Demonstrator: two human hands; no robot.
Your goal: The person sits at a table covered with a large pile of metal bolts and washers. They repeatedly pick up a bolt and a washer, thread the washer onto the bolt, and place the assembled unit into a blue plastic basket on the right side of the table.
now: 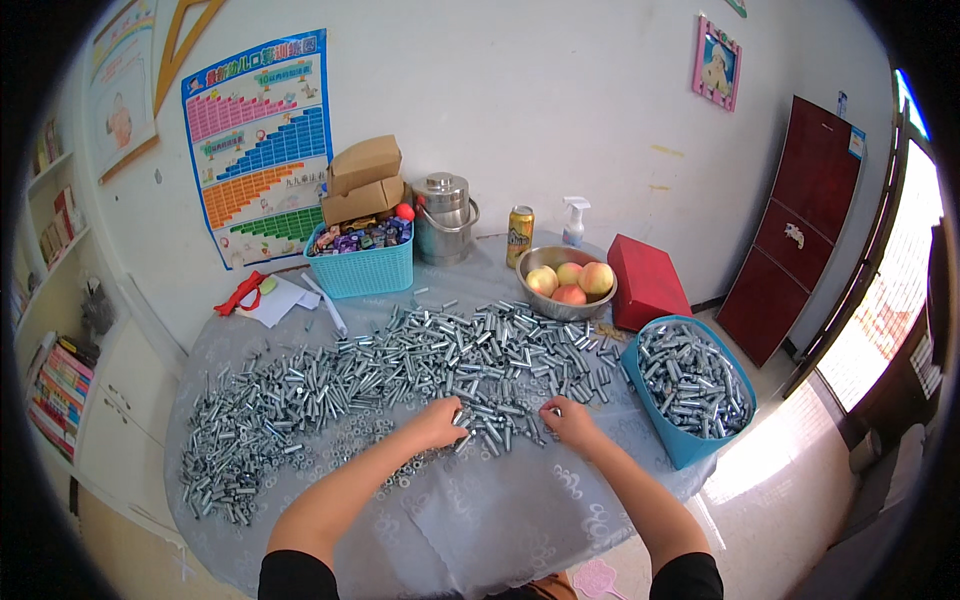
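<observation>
A wide heap of silver metal sleeves, short tube-like pieces that resemble anchor bolt parts, spreads across the table. Small ring-shaped washers lie along its near edge. At the near side of the heap, my left hand has its fingers closed around a short silver sleeve. My right hand is a little to the right, thumb and fingertips pinched together; what sits between them is too small to make out. A few loose sleeves lie between the two hands.
A blue basket full of similar metal pieces stands at the table's right edge. Behind the heap are a steel bowl of peaches, a red box, a can, a spray bottle, a steel pot and a turquoise basket.
</observation>
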